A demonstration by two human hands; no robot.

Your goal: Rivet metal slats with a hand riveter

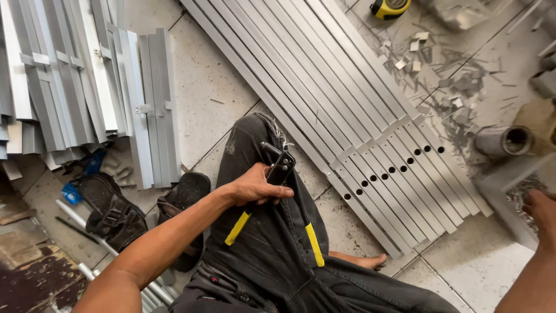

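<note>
Fingers (278, 191) of left hand (255, 186) wrapped tight round black rivet gun (278, 165), just below its head, handles splayed open with yellow grips (238, 228) trailing toward 6 o'clock over dark trouser leg (272, 243); tool resting on the knee, apparently for support. Right hand (541, 211) at 3 o'clock edge, mostly cut off, grip impossible to tell. Aluminium strips (370, 145) laid side by side from 12 toward 4 o'clock, ends stepped, a row of drilled holes (394, 169) lined up near those ends, close to the tool. Bare floor tile (202, 104) at 11 o'clock, open room. Metal offcuts (452, 93) at 2 o'clock, yellow tape measure (389, 7) at 1, stacked profiles (87, 87) at 10, sandals (116, 214) at 8
</note>
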